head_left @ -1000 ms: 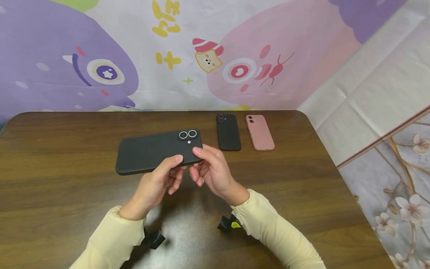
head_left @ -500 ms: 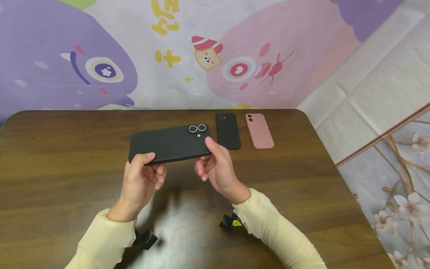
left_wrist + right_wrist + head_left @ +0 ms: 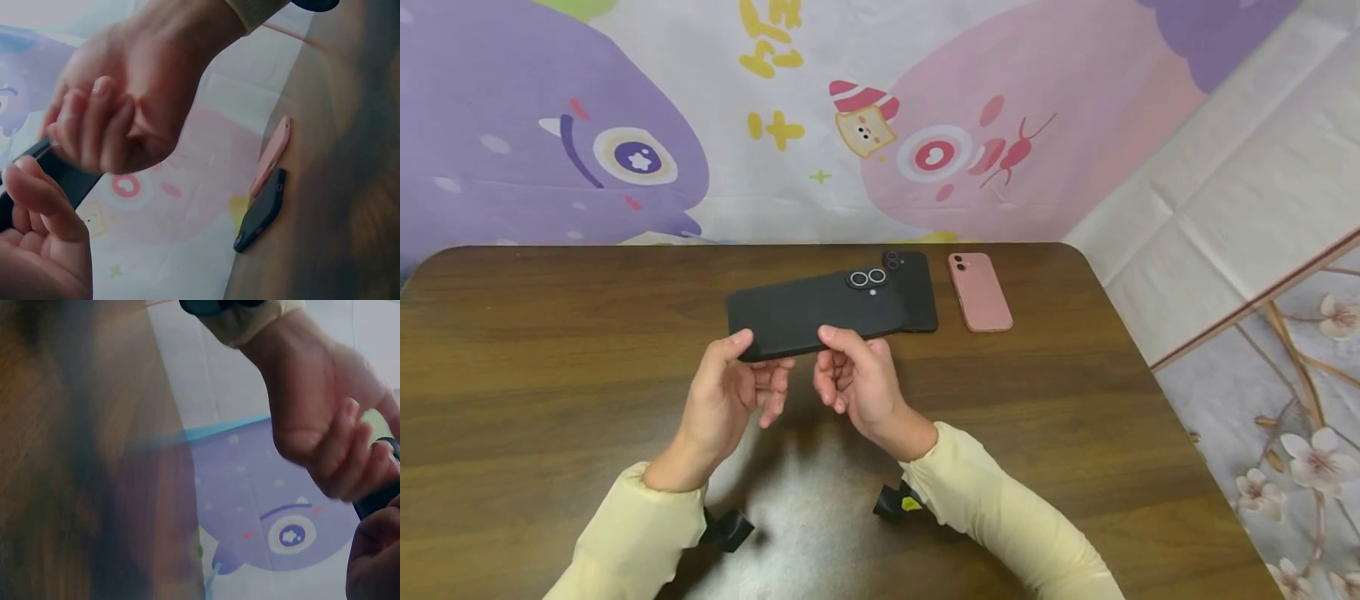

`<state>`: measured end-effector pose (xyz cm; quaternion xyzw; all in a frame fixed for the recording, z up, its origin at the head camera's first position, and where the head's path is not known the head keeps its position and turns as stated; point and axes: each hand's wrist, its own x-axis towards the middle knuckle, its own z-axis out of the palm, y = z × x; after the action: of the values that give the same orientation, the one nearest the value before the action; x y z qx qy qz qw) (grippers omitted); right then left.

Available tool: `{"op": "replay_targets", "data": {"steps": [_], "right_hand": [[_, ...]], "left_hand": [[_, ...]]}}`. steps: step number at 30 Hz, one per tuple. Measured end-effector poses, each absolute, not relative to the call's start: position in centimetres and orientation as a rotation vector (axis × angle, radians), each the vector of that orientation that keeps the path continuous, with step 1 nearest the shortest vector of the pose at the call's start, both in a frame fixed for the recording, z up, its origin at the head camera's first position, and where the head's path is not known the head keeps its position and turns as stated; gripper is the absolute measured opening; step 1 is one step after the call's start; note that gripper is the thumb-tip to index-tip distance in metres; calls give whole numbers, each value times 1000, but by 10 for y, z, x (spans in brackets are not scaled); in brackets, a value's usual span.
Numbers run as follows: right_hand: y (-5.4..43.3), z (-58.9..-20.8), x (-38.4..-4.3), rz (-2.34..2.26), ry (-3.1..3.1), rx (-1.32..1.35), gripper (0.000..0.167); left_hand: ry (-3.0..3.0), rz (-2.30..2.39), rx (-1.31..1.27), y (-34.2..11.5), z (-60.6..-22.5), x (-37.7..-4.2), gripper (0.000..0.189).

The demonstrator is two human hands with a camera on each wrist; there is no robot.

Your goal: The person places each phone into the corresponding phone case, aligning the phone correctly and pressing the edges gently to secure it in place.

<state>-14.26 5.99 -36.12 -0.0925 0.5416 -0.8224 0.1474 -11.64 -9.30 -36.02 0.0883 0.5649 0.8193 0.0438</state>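
Note:
A black phone [image 3: 805,317] with two silver-ringed lenses is held up above the table, its back facing up and its long side across the head view. My left hand [image 3: 718,400] holds its near left corner, thumb on the back and fingers beneath. Right of it, my right hand [image 3: 872,387] pinches the near long edge around the middle, its thumb on top. The phone's right end overlaps a second black phone [image 3: 919,292] in this view. Only a dark piece of the held phone [image 3: 75,181] shows between the hands in the left wrist view.
A pink phone [image 3: 981,292] lies at the back of the wooden table [image 3: 1060,467], right of the second black phone. Behind stands a cartoon-printed cloth [image 3: 760,208]. Black wrist devices [image 3: 726,531] hang by the cream sleeves [image 3: 632,529].
The held phone has moved right, over the other black phone in the head view. My left hand slid to its left end; my right hand shifted from its right end towards the middle.

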Motion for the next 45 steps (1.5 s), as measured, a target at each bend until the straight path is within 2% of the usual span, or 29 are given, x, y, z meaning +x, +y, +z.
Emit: {"op": "replay_targets", "data": {"steps": [5, 12, 22, 33, 38, 41, 45], "right_hand": [[67, -361, -148, -2390, 1625, -246, 39], [64, -356, -146, -2304, 1570, -270, 41], [53, -353, -144, -2445, 1309, -195, 18], [62, -354, -149, -2399, 1289, -265, 34], [69, -358, -152, -2322, 1271, -225, 42], [75, -361, -154, -2230, 1272, -247, 34], [83, -363, -157, -2123, 1293, -301, 22]], "left_hand": [[1826, 2430, 160, -95, -356, -115, 42], [1874, 2410, 217, -90, -356, -114, 37], [1896, 2422, 358, -85, -361, -114, 30], [1832, 2368, 551, -88, -368, -113, 30], [1671, 2320, 588, -102, -366, -116, 39], [1634, 2363, 510, -110, -366, -117, 38], [1626, 2379, 421, -115, -366, -116, 26]]}}
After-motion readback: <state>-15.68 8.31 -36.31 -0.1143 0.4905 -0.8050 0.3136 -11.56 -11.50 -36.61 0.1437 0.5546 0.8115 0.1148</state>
